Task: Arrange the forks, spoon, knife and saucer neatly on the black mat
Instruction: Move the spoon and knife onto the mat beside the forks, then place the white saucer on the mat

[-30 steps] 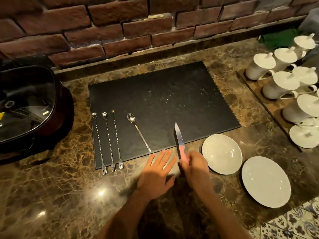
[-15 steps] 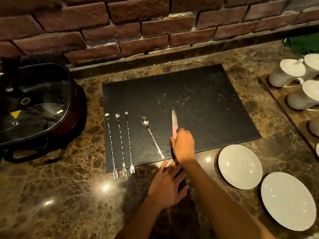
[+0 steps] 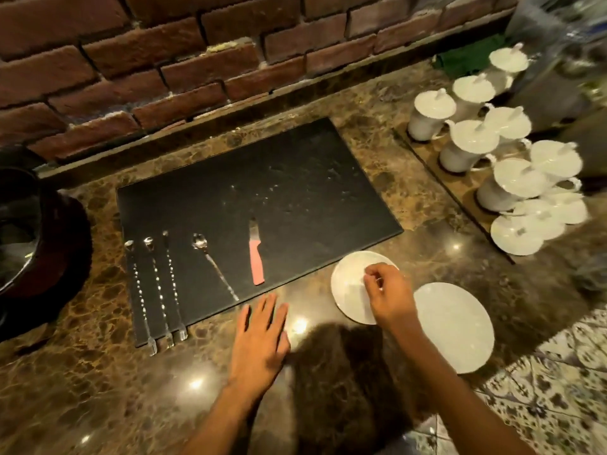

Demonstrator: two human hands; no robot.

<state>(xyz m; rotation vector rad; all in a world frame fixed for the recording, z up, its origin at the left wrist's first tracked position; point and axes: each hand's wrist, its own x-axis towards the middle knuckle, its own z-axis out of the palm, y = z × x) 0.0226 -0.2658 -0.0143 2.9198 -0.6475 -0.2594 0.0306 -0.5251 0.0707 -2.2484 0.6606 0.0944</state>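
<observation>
Head view: left hand point(image 3: 259, 336) flat on tabletop point(image 3: 98, 389), fingers spread, just short of the black mat point(image 3: 262, 192); beyond its fingertips lie three forks point(image 3: 157, 290), spoon point(image 3: 215, 266) and knife point(image 3: 256, 257). Right hand point(image 3: 387, 292) over the nearer saucer point(image 3: 348, 287), fingers curled, apparently pinching its rim; contact blurred. Second saucer point(image 3: 456, 326) just right of it.

- The mat point(image 3: 262, 198) lies mid-frame on the counter point(image 3: 98, 389), below the wall point(image 3: 164, 60).
- Three forks point(image 3: 160, 290) lie side by side on the mat's left part, tines past its lower edge.
- Right of them lies the spoon point(image 3: 213, 264), then the knife point(image 3: 255, 254).
- Two saucers sit off the mat at lower right, the nearer saucer point(image 3: 349, 290) just beside its edge, the farther saucer point(image 3: 456, 326) to its right.
- Lidded cups point(image 3: 473, 142) crowd the upper right.
</observation>
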